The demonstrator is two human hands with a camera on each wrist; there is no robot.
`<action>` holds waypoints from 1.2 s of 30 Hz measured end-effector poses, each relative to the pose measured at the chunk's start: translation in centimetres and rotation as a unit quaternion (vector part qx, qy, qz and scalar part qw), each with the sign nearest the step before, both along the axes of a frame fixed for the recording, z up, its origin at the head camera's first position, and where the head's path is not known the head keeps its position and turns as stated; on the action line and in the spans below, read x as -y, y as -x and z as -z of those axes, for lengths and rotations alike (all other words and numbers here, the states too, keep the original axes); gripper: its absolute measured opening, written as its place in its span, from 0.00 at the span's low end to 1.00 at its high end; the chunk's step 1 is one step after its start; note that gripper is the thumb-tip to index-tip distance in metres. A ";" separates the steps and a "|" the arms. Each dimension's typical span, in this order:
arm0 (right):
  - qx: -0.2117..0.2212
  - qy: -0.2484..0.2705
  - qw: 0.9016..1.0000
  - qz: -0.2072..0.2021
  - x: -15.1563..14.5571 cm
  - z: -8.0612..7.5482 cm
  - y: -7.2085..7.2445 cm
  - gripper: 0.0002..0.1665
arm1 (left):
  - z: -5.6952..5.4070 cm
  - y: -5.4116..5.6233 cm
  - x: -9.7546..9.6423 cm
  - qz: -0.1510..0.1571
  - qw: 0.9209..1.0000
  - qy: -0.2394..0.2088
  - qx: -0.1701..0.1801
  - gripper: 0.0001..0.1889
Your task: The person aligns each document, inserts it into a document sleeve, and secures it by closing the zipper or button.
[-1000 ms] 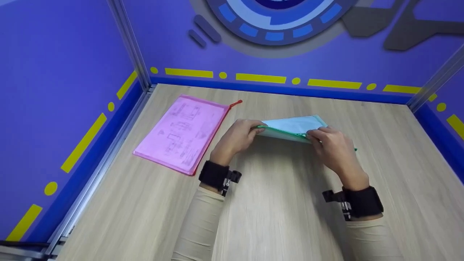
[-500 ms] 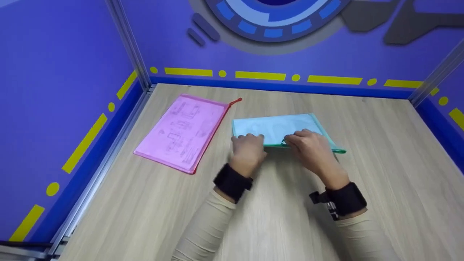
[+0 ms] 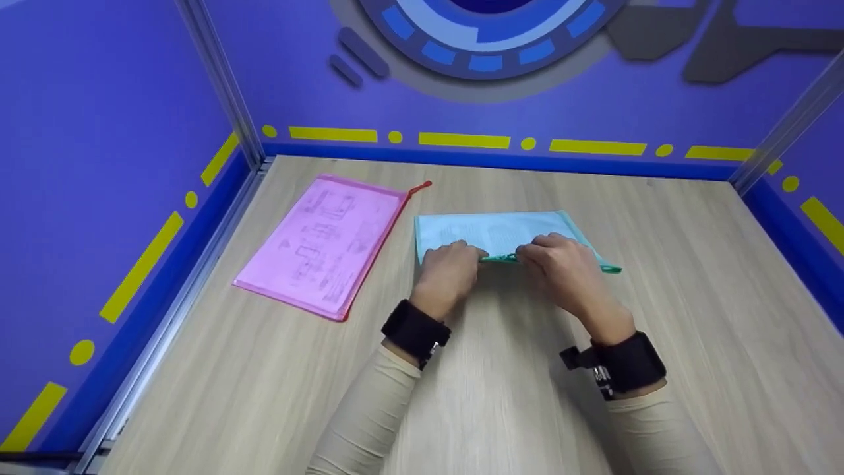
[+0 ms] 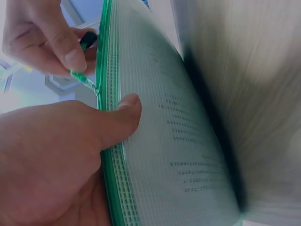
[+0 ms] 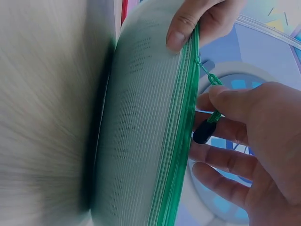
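Observation:
A green-edged mesh zip pouch (image 3: 488, 227) with printed sheets inside is held near the middle of the table, its zip edge raised toward the person. My left hand (image 3: 450, 272) grips that edge left of centre, the thumb (image 4: 126, 117) lying across the mesh in the left wrist view. Close to its right, my right hand (image 3: 560, 267) pinches the zip's green pull cord (image 5: 215, 79) between thumb and fingers. A black tip (image 5: 204, 132) hangs from the cord. The zip slider (image 5: 198, 60) sits just below the left thumb in the right wrist view.
A pink zip pouch (image 3: 323, 247) with a red zip and printed drawings lies flat on the left of the wooden table (image 3: 501, 396). Blue-purple panels (image 3: 461, 105) with metal corner posts (image 3: 224, 79) enclose the back and sides.
My right hand has moved left along the zip with the pull cord. My left hand has shifted its hold on the edge, and more of the pouch's upper face shows.

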State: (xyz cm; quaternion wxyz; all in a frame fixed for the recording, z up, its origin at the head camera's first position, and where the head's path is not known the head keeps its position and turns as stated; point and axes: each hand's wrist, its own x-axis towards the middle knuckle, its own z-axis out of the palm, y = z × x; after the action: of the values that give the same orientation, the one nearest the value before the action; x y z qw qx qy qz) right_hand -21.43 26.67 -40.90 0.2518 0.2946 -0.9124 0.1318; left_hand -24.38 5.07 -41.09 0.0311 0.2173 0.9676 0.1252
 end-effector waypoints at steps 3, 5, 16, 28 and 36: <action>0.002 -0.002 1.000 0.003 -0.2 0.0 -0.1 0.05 | 0.0 0.2 0.4 0.005 1.000 -0.010 0.014 0.15; 0.002 -0.001 1.000 0.006 -0.4 -0.1 -0.1 0.05 | 0.0 0.3 0.7 0.007 1.000 -0.013 0.020 0.16; 0.020 0.000 1.000 0.024 -0.7 -0.4 0.0 0.05 | -0.1 0.7 1.5 0.021 0.999 -0.038 0.029 0.17; 0.011 0.012 0.999 0.030 -1.4 -0.6 0.0 0.05 | -0.3 1.1 2.7 0.017 0.996 -0.071 0.042 0.17; -0.005 0.015 0.999 0.031 -2.0 -0.5 0.2 0.05 | -0.4 1.3 3.3 0.017 0.996 -0.071 0.046 0.17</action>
State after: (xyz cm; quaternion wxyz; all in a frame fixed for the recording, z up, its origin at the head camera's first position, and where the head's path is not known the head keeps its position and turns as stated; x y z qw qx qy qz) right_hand -21.60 28.72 -40.35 0.2649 0.2635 -0.9175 0.1361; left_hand -25.67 1.82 -40.64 0.0617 0.2295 0.9499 0.2029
